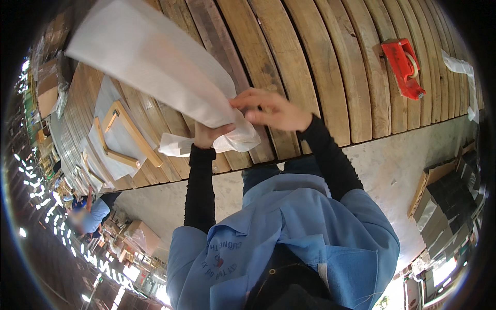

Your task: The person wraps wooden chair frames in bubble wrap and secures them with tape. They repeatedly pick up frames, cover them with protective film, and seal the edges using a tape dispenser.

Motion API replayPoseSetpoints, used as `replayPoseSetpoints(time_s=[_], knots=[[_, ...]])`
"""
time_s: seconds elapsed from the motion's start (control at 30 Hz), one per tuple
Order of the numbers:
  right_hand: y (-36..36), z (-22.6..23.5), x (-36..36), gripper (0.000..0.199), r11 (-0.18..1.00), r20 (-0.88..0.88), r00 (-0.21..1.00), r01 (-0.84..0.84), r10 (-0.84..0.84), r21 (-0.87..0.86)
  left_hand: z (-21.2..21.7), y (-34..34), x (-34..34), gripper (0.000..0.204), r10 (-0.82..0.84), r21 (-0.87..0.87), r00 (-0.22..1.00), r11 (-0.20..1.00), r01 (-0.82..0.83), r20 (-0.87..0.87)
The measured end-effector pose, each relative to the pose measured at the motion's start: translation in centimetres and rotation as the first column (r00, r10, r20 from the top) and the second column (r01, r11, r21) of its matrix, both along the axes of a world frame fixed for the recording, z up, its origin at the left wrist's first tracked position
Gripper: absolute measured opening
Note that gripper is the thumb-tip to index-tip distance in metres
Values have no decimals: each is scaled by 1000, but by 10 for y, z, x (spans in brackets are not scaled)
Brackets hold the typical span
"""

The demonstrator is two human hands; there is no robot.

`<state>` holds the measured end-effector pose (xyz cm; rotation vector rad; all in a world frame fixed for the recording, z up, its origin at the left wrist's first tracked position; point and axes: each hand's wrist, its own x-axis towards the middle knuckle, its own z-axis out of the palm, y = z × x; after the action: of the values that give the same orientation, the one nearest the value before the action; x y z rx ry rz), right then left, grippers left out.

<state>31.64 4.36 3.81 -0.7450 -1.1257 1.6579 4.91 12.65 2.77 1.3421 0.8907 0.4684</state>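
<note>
Near edge: light-blue shirt (pixel 248 222) faces the slatted wooden worktop (pixel 330 77). Left hand (pixel 209 134) is closed around the near end of the white foam wrap (pixel 155 62), thumb on top. Right hand (pixel 276 109) is part-curled, fingertips at the wrap's right edge; cannot tell whether they pinch it. The wrap slants far-left over the worktop, left of centre; contents hidden, far end blurred. A loose flap (pixel 243 140) bunches under the hands. Farther left: wooden frame pieces (pixel 135 133) on a pale sheet (pixel 107 93). Farther right: red tape dispenser (pixel 395 56), well apart from the hands.

Risks (judged): no tape visible on the wrap, so a slackened left grip could let it unroll; the flap could snag in a slat gap; a hard tug could tear the thin foam.

Writing: dark lettering and a small red emblem on the shirt, upside-down, not transcribed. None legible on wrap or dispenser.
</note>
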Motion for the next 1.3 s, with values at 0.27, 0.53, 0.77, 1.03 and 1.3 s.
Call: replayPoseSetpoints(time_s=[0.27, 0.53, 0.77, 1.03, 1.3], knots=[[47, 53, -18, 76, 953, -55, 977, -189, 208, 235, 41, -5, -71, 87, 309, -103, 886, 951, -292, 346], [8, 104, -5, 32, 766, 217, 874, 233, -436, 599, 67, -14, -10, 99, 478, -203, 705, 874, -441, 524], [7, 89, -12, 67, 673, 272, 627, 589, -730, 448, 59, -11, 23, 83, 181, -11, 913, 982, -191, 366], [21, 96, -26, 21, 814, 37, 815, 574, -579, 94, 58, -17, 9, 78, -55, 303, 989, 948, 94, -135], [-26, 41, -71, 44, 562, 126, 549, 788, -826, 250, 49, -21, 84, 56, 99, 47, 983, 993, -107, 156]])
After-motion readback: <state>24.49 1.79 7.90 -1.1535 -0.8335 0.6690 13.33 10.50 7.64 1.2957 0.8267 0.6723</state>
